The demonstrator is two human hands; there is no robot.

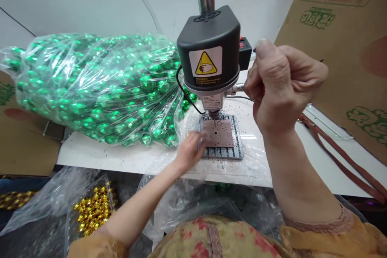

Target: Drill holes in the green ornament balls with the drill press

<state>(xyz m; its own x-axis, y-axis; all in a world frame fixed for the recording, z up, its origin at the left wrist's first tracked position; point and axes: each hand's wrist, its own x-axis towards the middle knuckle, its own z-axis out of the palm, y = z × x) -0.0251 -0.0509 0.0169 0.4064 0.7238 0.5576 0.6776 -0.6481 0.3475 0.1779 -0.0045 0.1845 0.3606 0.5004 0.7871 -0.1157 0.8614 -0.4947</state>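
A small bench drill (210, 54) with a black motor cover and a yellow warning label stands on a white table (99, 155). My right hand (279, 84) is closed in a fist around the drill's feed lever at its right side. My left hand (190, 151) is blurred at the left edge of the drill's base plate (222, 137), beside a brown pad with a hole in it; its fingers look pinched, and what they hold is too smeared to make out. The drill bit hangs just above the pad.
A big clear bag of shiny green beads (93, 88) lies on the table to the left of the drill. A bag of gold beads (93, 207) sits below the table edge. Cardboard sheets (347, 48) lean at the right, brown straps (341, 155) lie across the table.
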